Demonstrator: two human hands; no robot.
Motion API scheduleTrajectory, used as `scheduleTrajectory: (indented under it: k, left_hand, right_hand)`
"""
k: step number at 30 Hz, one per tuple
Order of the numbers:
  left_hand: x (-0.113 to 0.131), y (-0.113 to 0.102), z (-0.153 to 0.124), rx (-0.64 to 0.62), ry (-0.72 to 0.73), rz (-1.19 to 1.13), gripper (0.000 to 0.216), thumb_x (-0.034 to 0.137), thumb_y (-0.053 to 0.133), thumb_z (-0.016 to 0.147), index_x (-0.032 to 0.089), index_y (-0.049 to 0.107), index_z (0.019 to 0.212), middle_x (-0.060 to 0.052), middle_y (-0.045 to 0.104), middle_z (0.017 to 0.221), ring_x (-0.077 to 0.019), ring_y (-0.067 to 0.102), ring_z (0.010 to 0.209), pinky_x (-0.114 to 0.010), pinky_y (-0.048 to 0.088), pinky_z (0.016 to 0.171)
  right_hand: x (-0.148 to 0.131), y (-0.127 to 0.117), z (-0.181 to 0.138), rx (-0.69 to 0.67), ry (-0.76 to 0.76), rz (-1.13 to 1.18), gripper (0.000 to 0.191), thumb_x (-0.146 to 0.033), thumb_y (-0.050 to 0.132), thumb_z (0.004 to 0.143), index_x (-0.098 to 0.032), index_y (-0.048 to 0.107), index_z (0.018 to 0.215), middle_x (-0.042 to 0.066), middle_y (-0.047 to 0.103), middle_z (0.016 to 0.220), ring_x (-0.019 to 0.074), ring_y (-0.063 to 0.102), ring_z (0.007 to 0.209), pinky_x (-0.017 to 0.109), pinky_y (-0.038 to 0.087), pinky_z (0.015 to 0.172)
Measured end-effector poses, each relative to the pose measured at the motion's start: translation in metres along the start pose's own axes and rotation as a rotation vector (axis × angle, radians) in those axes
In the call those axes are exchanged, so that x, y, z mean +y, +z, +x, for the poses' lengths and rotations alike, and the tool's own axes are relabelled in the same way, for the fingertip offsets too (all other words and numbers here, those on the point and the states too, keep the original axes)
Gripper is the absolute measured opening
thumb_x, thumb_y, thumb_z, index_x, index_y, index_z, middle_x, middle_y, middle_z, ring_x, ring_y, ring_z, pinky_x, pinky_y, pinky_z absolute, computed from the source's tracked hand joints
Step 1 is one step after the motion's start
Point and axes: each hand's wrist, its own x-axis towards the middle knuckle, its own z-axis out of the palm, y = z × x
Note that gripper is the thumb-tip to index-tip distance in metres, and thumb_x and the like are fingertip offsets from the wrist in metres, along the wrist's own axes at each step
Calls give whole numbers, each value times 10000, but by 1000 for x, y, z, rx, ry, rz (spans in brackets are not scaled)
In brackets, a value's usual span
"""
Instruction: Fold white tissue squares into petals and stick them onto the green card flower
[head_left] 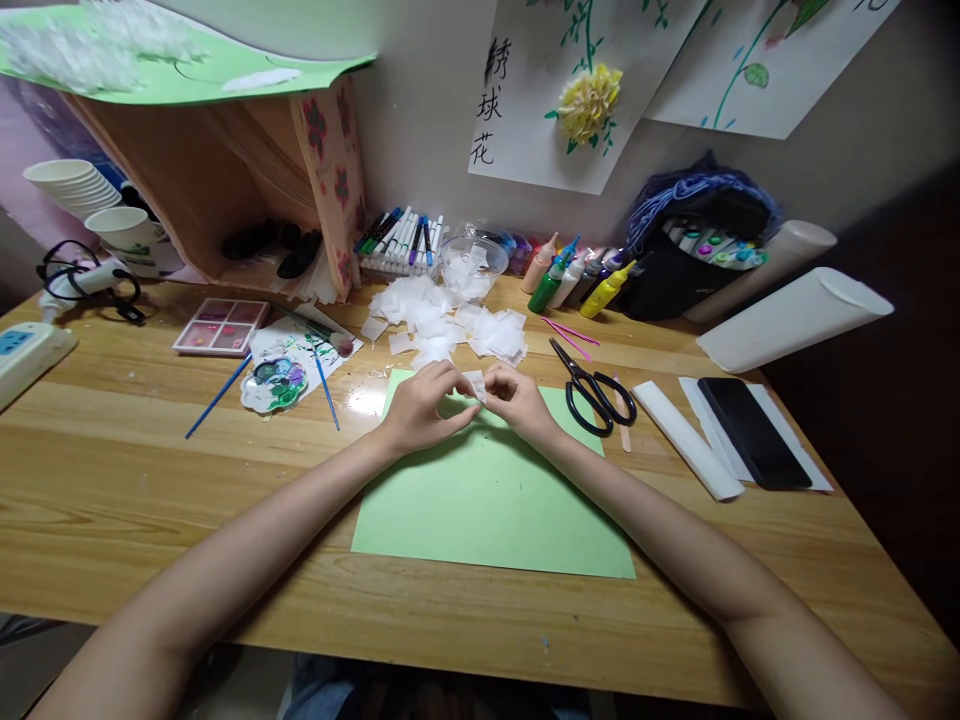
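Note:
Above the upper part of a light green sheet (487, 510), a small white tissue paper square (476, 384) is between my two hands. My left hand (427, 408) has its thumb and fingertips at the square's left edge. Its right edge is pinched by my right hand (521, 402), whose fingers are curled. Just beyond the hands lies a loose heap of white tissue squares (427, 312), and more of them fill a clear plastic bowl (474, 268). Black-handled scissors (592, 390) lie to the right of my right hand, partly on the green sheet.
On the left are a paint palette (274, 385), a blue brush (217, 395) and a cosmetic-like pan box (221, 326). Paint bottles (607, 290) and markers (405, 237) stand along the wall. At right lie a white paper roll (686, 440) and a black phone (754, 432).

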Motion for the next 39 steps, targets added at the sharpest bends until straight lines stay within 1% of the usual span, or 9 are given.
scheduleTrajectory:
  k: [2, 5, 8, 13, 17, 19, 27, 34, 39]
  left_hand:
    - [0, 0, -1, 38, 20, 13, 110, 291, 604, 808, 192, 596, 856, -43, 610, 844, -156, 572, 804, -270, 455, 682]
    - [0, 1, -3, 56, 47, 14, 131, 286, 596, 820, 198, 618, 914, -53, 622, 877, -158, 581, 823, -274, 466, 695]
    - [-1, 2, -3, 72, 53, -1, 123, 262, 578, 841, 208, 641, 933, -51, 635, 879, -153, 592, 827, -276, 470, 711]
    - [-4, 3, -2, 140, 17, -9, 105, 242, 565, 861, 201, 654, 898, -41, 637, 841, -144, 595, 799, -271, 466, 711]
    - [-5, 3, -2, 183, -2, 34, 96, 237, 570, 855, 188, 650, 875, -39, 634, 824, -142, 586, 781, -264, 456, 687]
    - [-4, 3, -2, 195, 4, 51, 92, 231, 572, 851, 182, 649, 865, -39, 632, 815, -141, 584, 773, -261, 454, 678]
    - [-4, 4, -2, 189, 45, 87, 95, 234, 576, 847, 175, 649, 858, -39, 625, 795, -138, 577, 750, -254, 446, 661]
    - [-4, 4, -3, 187, 33, 68, 94, 234, 573, 850, 170, 642, 858, -39, 622, 794, -138, 578, 753, -253, 448, 672]
    - [-2, 3, -1, 114, 8, -12, 113, 231, 543, 867, 166, 628, 905, -59, 637, 864, -151, 591, 819, -271, 465, 724]
  right_hand:
    - [-3, 2, -1, -35, 57, 69, 190, -326, 701, 661, -163, 602, 653, -11, 487, 719, 123, 463, 665, 259, 358, 609]
    - [-4, 2, -2, -88, 119, 147, 166, -316, 682, 679, -161, 624, 688, -12, 509, 734, 130, 491, 706, 259, 375, 655]
    - [-2, 0, -1, -98, 138, 181, 156, -311, 668, 705, -162, 622, 688, -23, 503, 712, 120, 480, 701, 250, 373, 662]
    - [5, -1, 0, -95, 119, 255, 225, -351, 655, 755, -161, 620, 637, -16, 494, 708, 109, 477, 683, 247, 386, 651]
    - [11, 0, 0, -58, 122, 309, 196, -367, 685, 743, -178, 700, 793, -2, 526, 765, 98, 487, 651, 251, 397, 627]
    - [12, 1, 0, -35, 123, 308, 211, -369, 707, 724, -181, 710, 819, 0, 536, 769, 94, 486, 629, 251, 394, 605]
    - [7, 3, -1, 7, 90, 276, 175, -354, 707, 723, -181, 704, 752, -12, 534, 727, 81, 465, 576, 254, 362, 566]
    - [6, 3, -2, 39, 76, 232, 184, -352, 687, 730, -169, 690, 751, -13, 519, 708, 81, 440, 571, 244, 356, 542]
    - [5, 3, -3, 33, 74, 210, 188, -348, 687, 736, -165, 653, 758, -12, 555, 706, 89, 484, 582, 246, 385, 570]
